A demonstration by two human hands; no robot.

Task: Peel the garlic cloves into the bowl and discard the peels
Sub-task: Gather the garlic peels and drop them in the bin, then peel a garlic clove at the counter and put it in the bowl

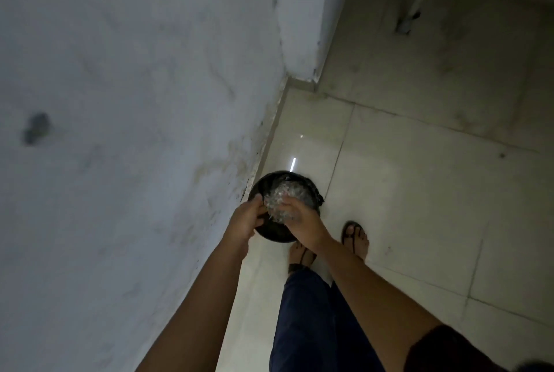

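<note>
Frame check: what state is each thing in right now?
peels: bunched, held over the bin's mouth.
bin: open, upright on the floor, by the wall.
left hand: fingers curled on the peels.
right hand: fingers curled on the peels.

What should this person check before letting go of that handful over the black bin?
1. Both the left hand and the right hand hold the peels: ok.
2. The peels sit over the mouth of the bin: ok.
3. The bin stands on the floor beside the wall: ok.
4. Room left inside the bin: cannot tell, too dark.
5. No cloves mixed among the peels: cannot tell, blurred.
</note>
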